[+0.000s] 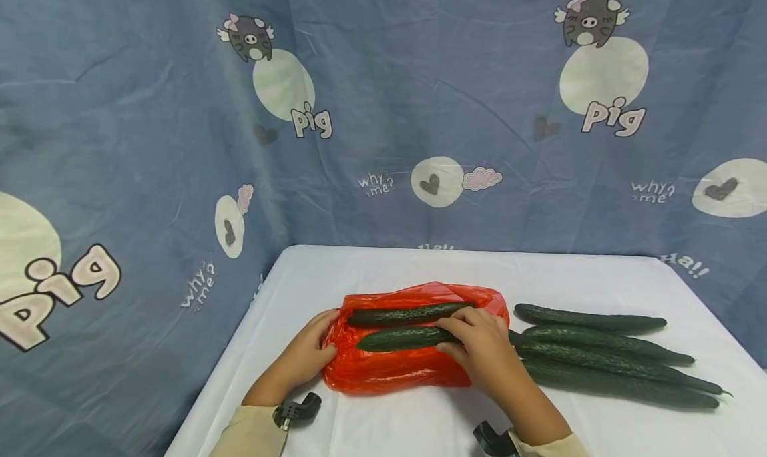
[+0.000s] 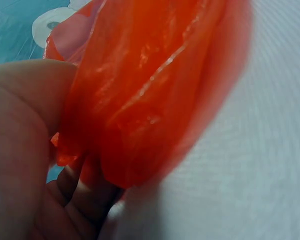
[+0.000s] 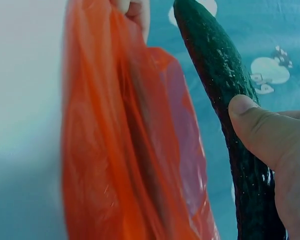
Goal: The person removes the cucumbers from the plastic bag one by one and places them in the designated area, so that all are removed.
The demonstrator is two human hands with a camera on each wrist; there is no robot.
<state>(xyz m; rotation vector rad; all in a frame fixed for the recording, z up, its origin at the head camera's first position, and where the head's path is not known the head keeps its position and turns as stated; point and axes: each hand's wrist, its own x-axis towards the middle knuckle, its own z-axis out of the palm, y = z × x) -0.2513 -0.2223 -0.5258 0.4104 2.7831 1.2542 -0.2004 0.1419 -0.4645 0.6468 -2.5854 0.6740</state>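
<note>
A red plastic bag lies on the white table, and my left hand grips its left end. In the left wrist view, thumb and fingers pinch the bag's film. My right hand holds a dark green cucumber around its middle, over the bag. The right wrist view shows the thumb lying along this cucumber, which is raised beside the bag. Just behind it a second cucumber lies within the bag's outline, its right end close to the right hand.
Several more cucumbers lie side by side on the right of the white table. A blue cloth backdrop with pig prints hangs behind and to the left. A black wrist mount sits on the left wrist.
</note>
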